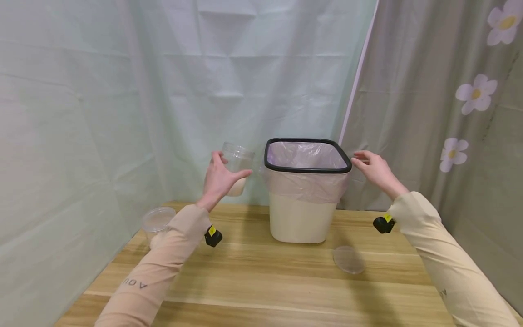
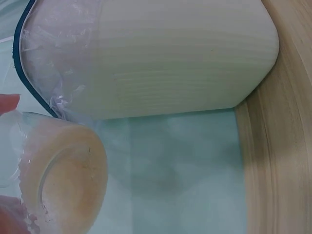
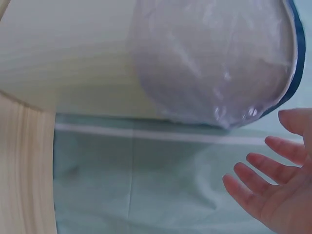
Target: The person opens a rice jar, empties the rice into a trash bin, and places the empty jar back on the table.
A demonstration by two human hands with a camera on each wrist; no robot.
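My left hand [image 1: 220, 179] grips a clear plastic jar [image 1: 241, 160] with pale contents in its lower part. The jar is raised above the table, tilted slightly, just left of the trash bin [image 1: 302, 218]. Its pale-filled base [image 2: 73, 180] shows close up in the left wrist view. A black rim [image 1: 308, 170] tops the bin, and a thin plastic liner [image 1: 306, 186] folds over its outside. My right hand [image 1: 376, 171] hovers by the bin's right rim, holding nothing. In the right wrist view its fingers [image 3: 270, 168] are spread and loosely bent.
A second clear container [image 1: 158, 220] stands at the table's left edge, partly covered by my left sleeve. A clear round lid [image 1: 348, 260] lies flat on the wooden table [image 1: 261, 286] in front of the bin, to the right. Curtains [image 1: 253, 77] hang behind and at both sides.
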